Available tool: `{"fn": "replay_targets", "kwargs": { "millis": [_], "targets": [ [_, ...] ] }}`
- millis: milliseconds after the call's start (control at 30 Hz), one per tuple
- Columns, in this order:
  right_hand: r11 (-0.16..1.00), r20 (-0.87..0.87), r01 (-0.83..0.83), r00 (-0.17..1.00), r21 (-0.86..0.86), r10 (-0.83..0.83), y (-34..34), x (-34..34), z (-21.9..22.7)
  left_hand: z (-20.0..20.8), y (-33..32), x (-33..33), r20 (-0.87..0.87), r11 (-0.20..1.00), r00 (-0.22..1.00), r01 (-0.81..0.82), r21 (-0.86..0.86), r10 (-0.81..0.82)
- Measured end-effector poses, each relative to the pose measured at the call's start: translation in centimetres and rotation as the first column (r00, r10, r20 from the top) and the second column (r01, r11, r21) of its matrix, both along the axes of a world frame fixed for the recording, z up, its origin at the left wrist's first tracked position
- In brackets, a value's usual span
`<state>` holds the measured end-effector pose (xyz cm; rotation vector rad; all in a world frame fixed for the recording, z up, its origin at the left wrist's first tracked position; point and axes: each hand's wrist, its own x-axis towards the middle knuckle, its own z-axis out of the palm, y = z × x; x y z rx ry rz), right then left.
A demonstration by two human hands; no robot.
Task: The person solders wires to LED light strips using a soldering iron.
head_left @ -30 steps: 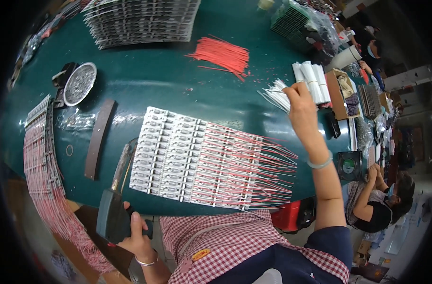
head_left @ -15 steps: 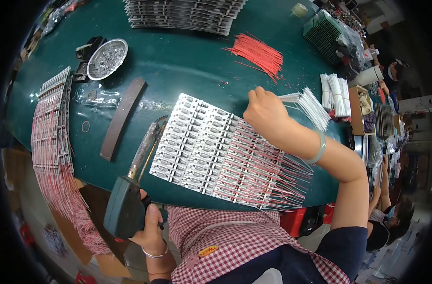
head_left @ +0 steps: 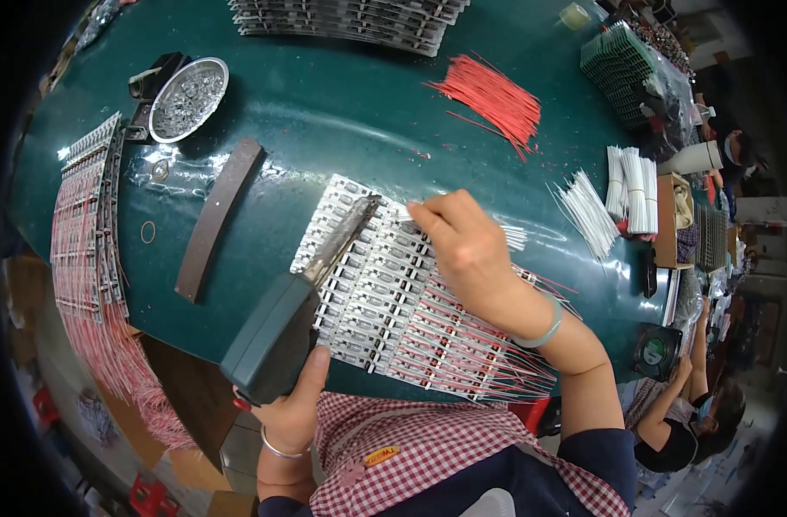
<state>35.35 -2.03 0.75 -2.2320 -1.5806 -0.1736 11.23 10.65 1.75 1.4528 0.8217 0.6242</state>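
My left hand (head_left: pixel 294 405) is closed around the handle of a dark green soldering gun (head_left: pixel 273 345). The gun's long metal tip reaches over the upper left part of a white circuit board panel (head_left: pixel 385 276). My right hand (head_left: pixel 466 250) pinches a bunch of thin white wires (head_left: pixel 515 238), whose ends stick out on its right side. Its fingertips are at the panel's top, near the iron's tip; whether they touch is unclear. Red and white wires (head_left: pixel 488 353) trail from the panel's right-hand columns. The left-hand columns show small grey parts and no wires.
Loose red wires (head_left: pixel 492 99) and white wires (head_left: pixel 585 211) lie beyond, with bundled white wires (head_left: pixel 639 194) at right. At left are a brown curved strip (head_left: pixel 217 224), a metal bowl of scraps (head_left: pixel 189 99) and wired panels (head_left: pixel 87 215). Stacked panels (head_left: pixel 350 21) stand at the back. People sit at right.
My right hand has moved left from the loose white wires to the panel's top, bringing white wires. The soldering gun has swung right and up, its tip now over the panel.
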Motion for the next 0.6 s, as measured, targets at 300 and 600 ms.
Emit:
{"fn": "replay_targets", "kwargs": {
  "millis": [300,600],
  "targets": [
    [0.998,0.005,-0.018,1.000,0.058,0.017,0.9,-1.3,-1.1,0.5,-0.3,1.4,-0.177,0.998,0.983,0.038,-0.040,-0.044],
    [0.998,-0.013,-0.017,1.000,0.052,0.018,1.1,-1.6,-0.8,-0.1,-0.1,2.1,-0.105,0.973,0.986,0.145,0.179,-0.128]
  ]
}}
